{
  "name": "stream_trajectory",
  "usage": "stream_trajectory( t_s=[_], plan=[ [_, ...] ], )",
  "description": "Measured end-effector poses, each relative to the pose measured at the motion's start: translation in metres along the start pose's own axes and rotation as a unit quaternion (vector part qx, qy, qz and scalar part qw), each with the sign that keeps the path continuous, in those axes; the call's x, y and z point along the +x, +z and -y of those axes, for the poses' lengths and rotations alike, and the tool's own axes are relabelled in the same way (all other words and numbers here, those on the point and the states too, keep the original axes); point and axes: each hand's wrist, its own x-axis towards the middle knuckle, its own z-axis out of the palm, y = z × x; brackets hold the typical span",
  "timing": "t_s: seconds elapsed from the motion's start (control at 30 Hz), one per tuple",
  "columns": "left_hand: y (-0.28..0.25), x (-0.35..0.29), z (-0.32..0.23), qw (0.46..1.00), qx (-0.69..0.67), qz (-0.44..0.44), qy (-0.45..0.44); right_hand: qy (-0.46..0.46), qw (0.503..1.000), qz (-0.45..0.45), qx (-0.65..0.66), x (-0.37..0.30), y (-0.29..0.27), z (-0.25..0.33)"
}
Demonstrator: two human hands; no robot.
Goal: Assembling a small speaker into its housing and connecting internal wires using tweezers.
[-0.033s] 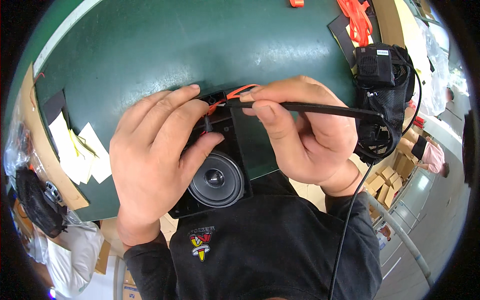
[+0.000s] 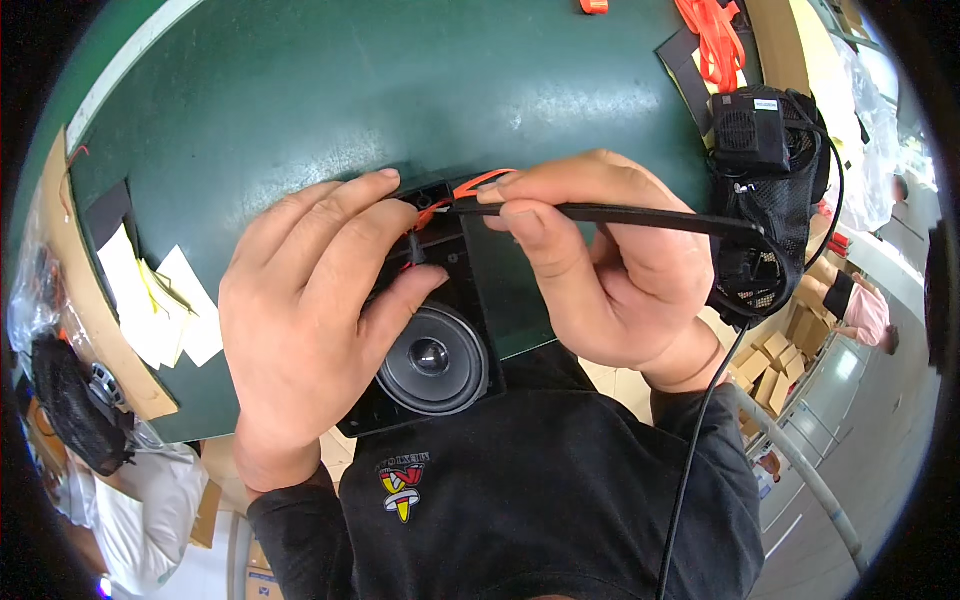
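A black speaker box with a round grey speaker cone lies at the table's near edge, against my dark shirt. My left hand rests over its left side. The left fingers close at red-orange wires and a short black sleeve near the box's far end, partly covering them. Between the thumb and forefinger of my right hand is a long, thin black strip. Its left end meets the box's far corner beside the wires; whether it is stiff or soft, I cannot tell.
Paper sheets lie on the green table at left, beside a cardboard edge. On the right are a black mesh bag with a device, a cable and orange ribbon. Other people are in the surroundings.
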Motion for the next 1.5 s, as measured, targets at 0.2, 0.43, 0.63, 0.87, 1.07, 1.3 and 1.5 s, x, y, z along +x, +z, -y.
stream_trajectory(
  t_s=[0.2,0.43,0.63,0.87,1.07,1.3,1.5],
  plan=[
    [0.000,0.000,0.000,1.000,0.001,-0.001,0.000,-0.053,0.997,0.010,-0.052,0.011,0.000,0.000],
    [0.000,-0.002,0.002,1.000,0.002,-0.004,0.001,-0.053,0.998,-0.009,-0.036,0.013,0.003,0.004],
    [-0.001,-0.001,0.000,1.000,0.003,-0.006,0.008,-0.068,0.995,-0.004,-0.069,0.014,0.006,0.002],
    [-0.002,-0.001,0.001,1.000,0.008,-0.007,0.006,-0.060,0.990,0.031,-0.120,0.012,0.009,0.003],
    [-0.001,-0.002,0.002,1.000,0.017,-0.008,0.010,-0.082,0.994,-0.049,-0.045,0.002,0.017,-0.005],
    [0.000,-0.003,0.001,1.000,0.018,-0.008,0.005,-0.029,0.997,-0.061,-0.036,-0.006,0.018,0.007],
    [-0.001,-0.003,0.002,1.000,0.010,-0.004,-0.001,0.093,0.993,-0.065,0.032,-0.008,0.017,0.010]
  ],
)
